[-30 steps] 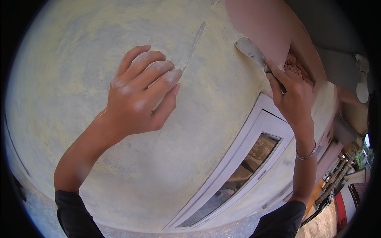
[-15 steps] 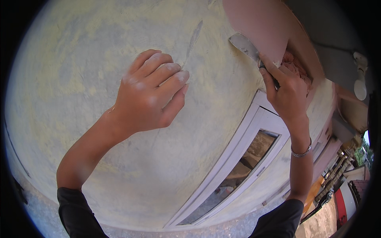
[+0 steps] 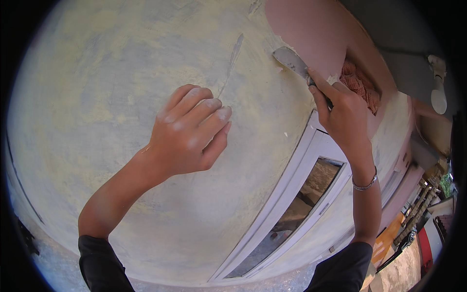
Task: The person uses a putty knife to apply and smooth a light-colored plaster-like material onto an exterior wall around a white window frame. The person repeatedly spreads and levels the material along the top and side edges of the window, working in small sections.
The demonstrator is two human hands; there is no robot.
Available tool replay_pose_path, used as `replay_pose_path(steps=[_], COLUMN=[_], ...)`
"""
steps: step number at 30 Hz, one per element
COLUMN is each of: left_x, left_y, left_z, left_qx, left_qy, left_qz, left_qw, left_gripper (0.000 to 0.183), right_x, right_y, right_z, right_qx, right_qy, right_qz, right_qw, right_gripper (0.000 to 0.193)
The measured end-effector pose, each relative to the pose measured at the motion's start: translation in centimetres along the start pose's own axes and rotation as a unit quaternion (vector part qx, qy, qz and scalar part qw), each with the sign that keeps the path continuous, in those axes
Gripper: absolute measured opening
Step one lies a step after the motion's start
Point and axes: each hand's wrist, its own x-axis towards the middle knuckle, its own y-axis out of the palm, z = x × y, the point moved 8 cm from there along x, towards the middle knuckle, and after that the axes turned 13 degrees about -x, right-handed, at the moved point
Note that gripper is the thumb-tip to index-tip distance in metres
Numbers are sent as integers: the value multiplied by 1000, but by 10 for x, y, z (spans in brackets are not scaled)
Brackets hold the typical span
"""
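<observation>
My right hand grips a putty knife. Its broad grey blade lies against the wall, where pink paint meets a mottled yellow-grey surface. The index finger stretches along the tool toward the blade, and most of the handle is hidden in the hand. To the left, my left hand is close to the wall with curled fingers and whitish dust on the knuckles. Whatever those fingers hold, if anything, is hidden. A thin grey streak runs up the wall from beside them.
A white-framed window slants below my right hand. A reddish checked cloth is tucked into a recess beside the pink paint. At the far right hangs a white bulb-like fitting. A small pale flake shows against the wall.
My left hand has come down a little, uncovering more of the grey streak. The view has shifted slightly. A pale flake now shows below the putty knife, which stays at the pink edge.
</observation>
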Motion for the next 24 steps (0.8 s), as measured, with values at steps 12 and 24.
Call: replay_pose_path(steps=[12,24], left_x=[6,1], left_y=[-29,-45], left_z=[-1,8], left_qx=[36,28], left_qy=[-5,-14], left_qz=[5,21], left_qw=[999,999], left_gripper=[19,19], right_x=[12,28], right_y=[-15,-12], right_z=[11,22], right_qx=[6,-7], right_qy=[-32,23], right_qz=[-105,-72], right_qw=[994,997], right_gripper=[28,31])
